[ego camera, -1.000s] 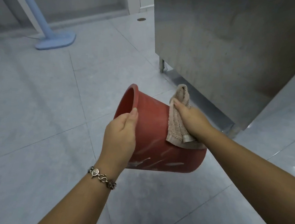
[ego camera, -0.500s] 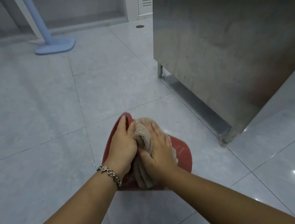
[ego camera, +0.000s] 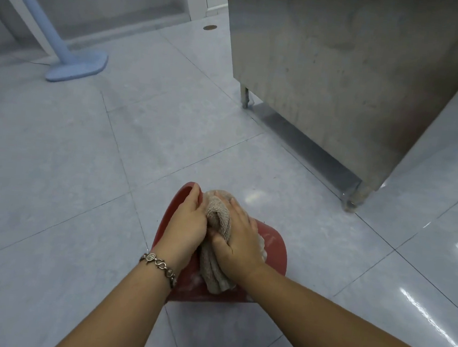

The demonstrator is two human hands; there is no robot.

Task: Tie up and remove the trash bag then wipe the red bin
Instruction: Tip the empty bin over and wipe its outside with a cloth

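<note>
The red bin (ego camera: 272, 246) is low over the floor, tilted on its side with its mouth to the left. My left hand (ego camera: 185, 229) grips the bin's rim, fingers curled over the edge. A beige cloth (ego camera: 218, 214) lies bunched on the bin's upper side. My right hand (ego camera: 240, 239) presses on the cloth, its fingers curled round the bunched fabric. The hands and cloth hide most of the bin. No trash bag is in view.
A stainless steel cabinet (ego camera: 355, 73) on short legs stands to the right and behind, one foot (ego camera: 354, 201) close to the bin. A blue stand base (ego camera: 75, 65) with its pole sits at the far left. Grey floor tiles (ego camera: 55, 185) stretch around.
The bin has come down from mid-air to near the floor. My right hand slid with the cloth from the bin's far side to next to my left hand.
</note>
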